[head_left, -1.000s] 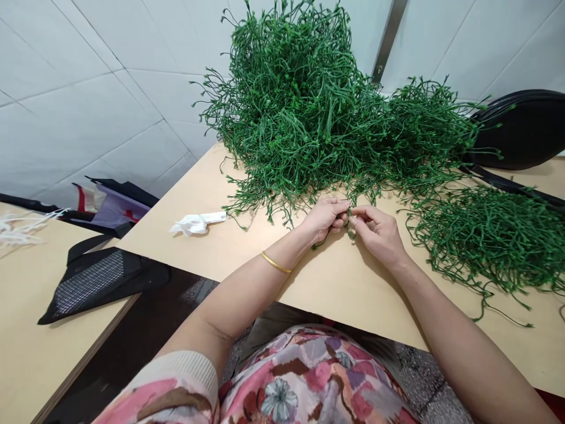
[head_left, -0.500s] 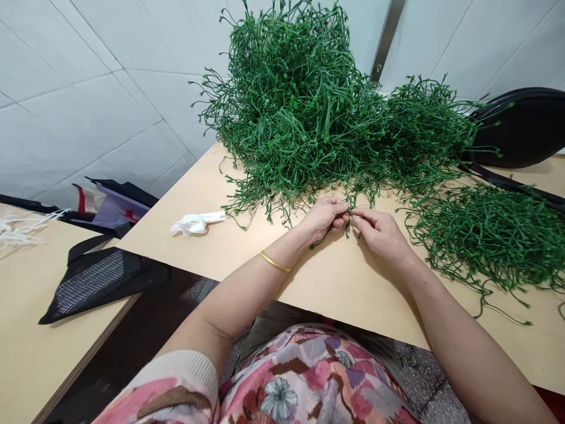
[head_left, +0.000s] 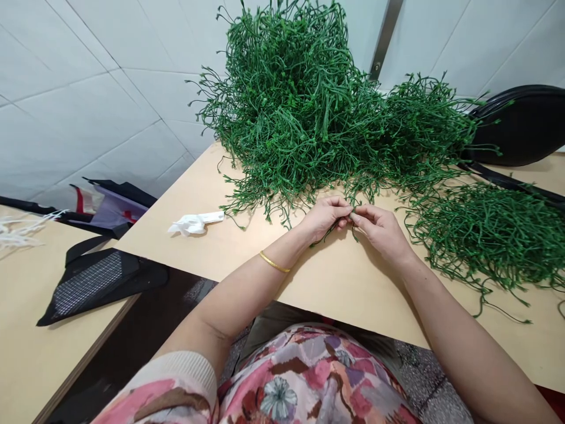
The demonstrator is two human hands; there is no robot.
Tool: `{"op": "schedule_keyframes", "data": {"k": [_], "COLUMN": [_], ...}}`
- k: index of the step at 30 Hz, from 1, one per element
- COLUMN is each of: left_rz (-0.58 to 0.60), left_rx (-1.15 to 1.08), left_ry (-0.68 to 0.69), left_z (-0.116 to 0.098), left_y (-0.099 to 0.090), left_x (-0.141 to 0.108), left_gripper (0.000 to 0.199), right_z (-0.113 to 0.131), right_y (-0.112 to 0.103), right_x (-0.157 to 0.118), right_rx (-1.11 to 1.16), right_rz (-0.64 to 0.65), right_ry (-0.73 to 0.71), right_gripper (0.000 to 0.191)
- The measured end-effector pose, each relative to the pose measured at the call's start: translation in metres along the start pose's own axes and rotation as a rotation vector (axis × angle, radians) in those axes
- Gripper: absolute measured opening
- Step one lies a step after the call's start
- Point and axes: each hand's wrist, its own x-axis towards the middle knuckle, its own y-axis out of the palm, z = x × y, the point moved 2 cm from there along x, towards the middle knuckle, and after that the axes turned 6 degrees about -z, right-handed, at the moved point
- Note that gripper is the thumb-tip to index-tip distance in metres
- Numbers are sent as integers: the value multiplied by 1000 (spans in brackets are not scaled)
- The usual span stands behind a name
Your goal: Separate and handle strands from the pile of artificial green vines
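Over the wooden table [head_left: 273, 265], my left hand [head_left: 325, 219] and my right hand [head_left: 378, 227] meet fingertip to fingertip. Both are closed in a pinch on a thin green artificial plant stem [head_left: 325, 237], whose end trails out below the left fingers. Fingers cover most of this stem. Just beyond my hands rises a large heap of the same green stems [head_left: 291, 112], tangled and tipped with small buds. A smaller, flatter pile of stems [head_left: 489, 235] spreads to the right of my right hand.
A crumpled white wrapper [head_left: 190, 224] lies on the table's left part. A black bag [head_left: 523, 126] with a strap stands at the back right. On the left are a black mesh pouch [head_left: 90, 282], a folded purple umbrella [head_left: 117, 209] and white strands [head_left: 22, 229]. A tiled wall [head_left: 88, 112] borders the back.
My hands stay almost in place; their fingertips shift slightly, and the small bit of stem hanging between them has changed position. The piles look the same.
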Motion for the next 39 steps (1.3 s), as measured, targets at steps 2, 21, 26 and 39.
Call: {"op": "schedule_keyframes", "data": {"k": [2, 21, 26, 39], "left_rz": [-11, -2, 57, -203], "left_rx": [-20, 3, -4, 126], "left_ry": [-16, -89, -98, -5], "left_z": [0, 0, -1, 5], "left_y": [0, 5, 5, 15], "left_x": [0, -4, -6, -5], "left_gripper": [16, 11, 16, 24], "right_z": [0, 17, 14, 26], "right_y": [2, -13, -10, 6], "right_x": [-1, 0, -1, -12], "right_rx": [72, -204, -269, -921], "right_rz": [-2, -223, -95, -61], "right_ry": [77, -58, -73, -635], "right_gripper": [23, 25, 25, 17]}}
